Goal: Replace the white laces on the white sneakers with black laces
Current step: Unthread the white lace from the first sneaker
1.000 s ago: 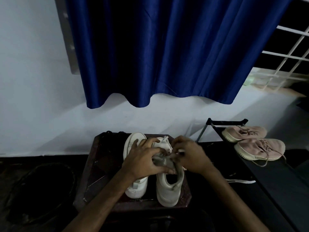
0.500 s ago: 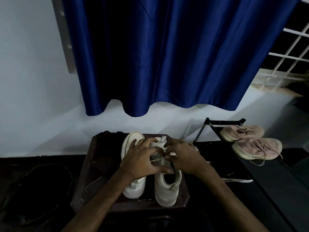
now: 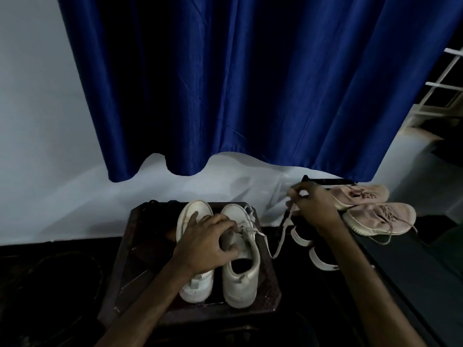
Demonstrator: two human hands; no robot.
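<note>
Two white sneakers stand side by side on a dark wooden stool (image 3: 125,259), toes away from me. My left hand (image 3: 208,242) rests over the left sneaker (image 3: 194,212) and grips the tongue of the right sneaker (image 3: 241,276). My right hand (image 3: 313,204) is up to the right of the stool, pinching the end of a white lace (image 3: 281,240). The lace runs in a slack curve from the right sneaker's eyelets to that hand. Dark cords (image 3: 160,204) lie at the stool's far left edge; whether they are laces I cannot tell.
A pair of pink sneakers (image 3: 375,216) sits on a black rack (image 3: 413,266) at the right. Black shoes with white soles (image 3: 313,249) lie on the floor between stool and rack. A blue curtain (image 3: 225,83) hangs ahead. A dark round object (image 3: 50,284) sits on the left.
My right hand has left the right sneaker and moved up and to the right, drawing the white lace out. My left hand stays on the shoes.
</note>
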